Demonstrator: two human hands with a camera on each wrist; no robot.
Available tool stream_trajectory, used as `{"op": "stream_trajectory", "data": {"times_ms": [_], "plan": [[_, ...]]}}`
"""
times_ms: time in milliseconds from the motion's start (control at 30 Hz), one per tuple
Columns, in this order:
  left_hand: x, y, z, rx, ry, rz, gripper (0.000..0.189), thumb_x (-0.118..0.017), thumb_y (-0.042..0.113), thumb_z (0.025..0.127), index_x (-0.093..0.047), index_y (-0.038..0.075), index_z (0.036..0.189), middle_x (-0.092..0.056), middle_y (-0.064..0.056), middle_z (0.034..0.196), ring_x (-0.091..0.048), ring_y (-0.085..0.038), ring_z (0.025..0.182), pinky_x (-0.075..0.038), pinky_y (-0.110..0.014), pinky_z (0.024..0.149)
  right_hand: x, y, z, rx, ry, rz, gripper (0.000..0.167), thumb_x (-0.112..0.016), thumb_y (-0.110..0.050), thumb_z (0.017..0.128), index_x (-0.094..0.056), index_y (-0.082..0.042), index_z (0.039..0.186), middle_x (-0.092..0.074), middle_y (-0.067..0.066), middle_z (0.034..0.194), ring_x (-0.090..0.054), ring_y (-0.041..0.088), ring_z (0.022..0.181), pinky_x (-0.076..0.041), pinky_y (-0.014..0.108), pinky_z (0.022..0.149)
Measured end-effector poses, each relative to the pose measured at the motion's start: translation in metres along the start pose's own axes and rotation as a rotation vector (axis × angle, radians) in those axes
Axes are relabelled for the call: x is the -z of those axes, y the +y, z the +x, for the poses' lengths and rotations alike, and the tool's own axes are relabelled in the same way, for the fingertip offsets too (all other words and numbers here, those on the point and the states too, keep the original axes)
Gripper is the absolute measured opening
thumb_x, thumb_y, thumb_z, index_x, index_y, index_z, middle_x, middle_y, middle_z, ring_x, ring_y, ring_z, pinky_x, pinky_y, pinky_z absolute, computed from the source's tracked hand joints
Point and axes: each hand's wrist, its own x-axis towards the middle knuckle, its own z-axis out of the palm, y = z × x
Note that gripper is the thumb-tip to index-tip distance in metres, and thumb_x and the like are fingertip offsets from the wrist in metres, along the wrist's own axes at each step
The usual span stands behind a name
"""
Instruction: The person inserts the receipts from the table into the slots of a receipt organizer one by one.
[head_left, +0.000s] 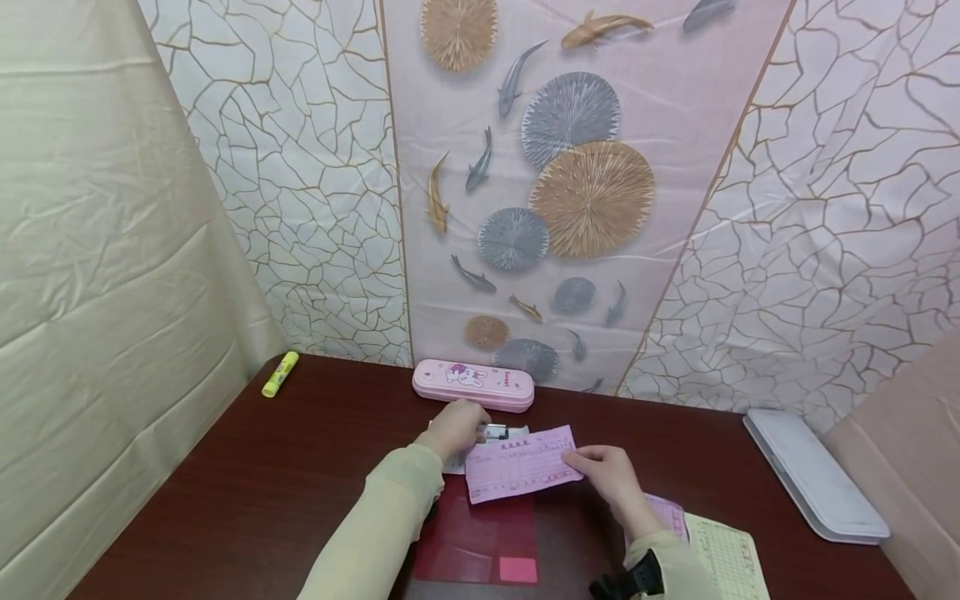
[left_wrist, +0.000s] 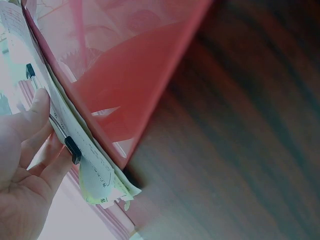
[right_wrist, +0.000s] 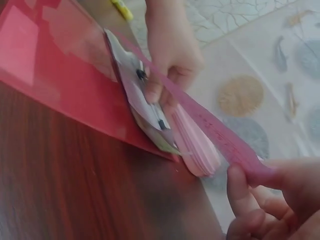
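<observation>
A red translucent clip folder [head_left: 474,537] lies on the dark table, with a pink label at its near corner. At its far end, my left hand [head_left: 457,427] grips the metal clip [left_wrist: 59,130], thumb on the bar and fingers curled beside it. Under that clip sits a small stack of printed slips [left_wrist: 97,160]. My right hand [head_left: 611,479] pinches the right edge of a pink printed slip [head_left: 517,471] between thumb and fingers. The slip is raised over the folder, and its left end reaches close to the clip; whether it touches the stack cannot be told.
Just beyond the folder is a pink pencil case [head_left: 474,385]. A yellow glue stick [head_left: 281,374] lies at the far left corner. Beside my right forearm are a purple slip [head_left: 667,514] and a cream printed sheet [head_left: 726,554]. A white case [head_left: 813,479] lies along the right edge.
</observation>
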Motion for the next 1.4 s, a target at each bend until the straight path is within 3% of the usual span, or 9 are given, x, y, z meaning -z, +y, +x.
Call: {"op": "stream_trajectory", "data": {"times_ms": [267,767,1000,1400], "plan": [[-0.001,-0.003,0.0,-0.052,0.04,0.035,0.013,-0.07,0.013,0.085,-0.075,0.014,0.096,-0.071,0.005,0.089,-0.064,-0.012,0.089,-0.051,-0.028,0.083,-0.024,-0.003,0.003,-0.026,0.023,0.038,0.032,-0.071,-0.023,0.084,-0.071,0.007,0.093,-0.068,0.014,0.092,-0.055,0.023,0.084,-0.043,0.03,0.071],[-0.002,-0.004,0.002,-0.103,0.066,0.044,0.008,-0.075,0.014,0.079,-0.075,0.014,0.087,-0.068,0.007,0.077,-0.06,-0.01,0.074,-0.05,-0.027,0.073,-0.06,-0.006,0.007,-0.024,0.041,0.05,0.022,-0.071,-0.019,0.082,-0.071,0.003,0.082,-0.065,0.007,0.079,-0.052,0.017,0.073,-0.041,0.027,0.063],[-0.002,-0.004,0.001,-0.093,0.066,0.026,0.011,-0.075,0.011,0.078,-0.075,0.013,0.088,-0.068,0.006,0.078,-0.058,-0.009,0.073,-0.049,-0.026,0.072,-0.069,-0.008,0.006,0.005,0.029,-0.017,0.019,-0.072,-0.018,0.08,-0.07,0.001,0.077,-0.06,0.0,0.065,-0.05,0.013,0.062,-0.041,0.026,0.057],[-0.004,-0.005,0.003,-0.071,0.044,0.004,0.014,-0.077,0.014,0.078,-0.076,0.013,0.092,-0.069,0.006,0.081,-0.058,-0.008,0.073,-0.049,-0.026,0.072,-0.066,-0.009,0.006,0.017,-0.094,-0.193,0.026,-0.071,-0.025,0.082,-0.067,-0.005,0.065,-0.051,-0.002,0.048,-0.048,0.012,0.051,-0.037,0.025,0.051]]}}
